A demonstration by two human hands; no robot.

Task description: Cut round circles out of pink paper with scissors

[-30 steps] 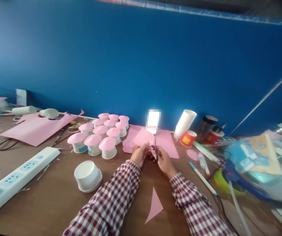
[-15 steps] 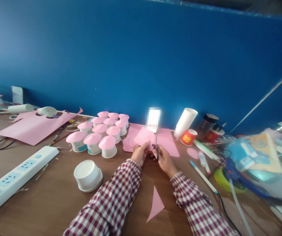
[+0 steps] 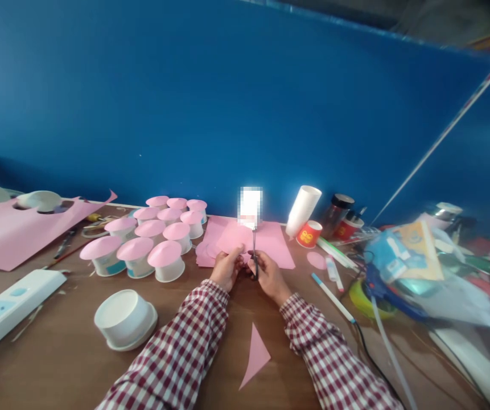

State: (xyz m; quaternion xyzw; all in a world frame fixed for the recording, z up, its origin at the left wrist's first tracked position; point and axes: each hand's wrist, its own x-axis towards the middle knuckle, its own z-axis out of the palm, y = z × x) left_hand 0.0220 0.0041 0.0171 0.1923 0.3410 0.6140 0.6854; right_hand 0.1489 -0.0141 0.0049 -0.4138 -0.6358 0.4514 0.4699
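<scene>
My left hand (image 3: 227,267) is closed on a piece of pink paper (image 3: 233,236), its thumb on top. Beside it my right hand (image 3: 270,274) grips a pair of scissors (image 3: 254,259) by the dark handles, blades pointing away from me. The blades stand at the right edge of the held paper; whether they are apart I cannot tell. Beneath the hands lie pink sheets (image 3: 276,242), against the blue wall. A pink triangular scrap (image 3: 255,356) rests on the table between my forearms.
Several paper cups with pink cone tops (image 3: 165,254) stand left of the sheets. Nearer are a white tub (image 3: 123,319) and a power strip (image 3: 9,310). To the right are stacked white cups (image 3: 304,208), a red cup (image 3: 309,233), a blue glue gun (image 3: 392,293) and plastic bags (image 3: 441,285).
The whole view has turned slightly right, so things sit further left in the picture. Both hands keep their hold on paper and scissors, with little visible movement of their own.
</scene>
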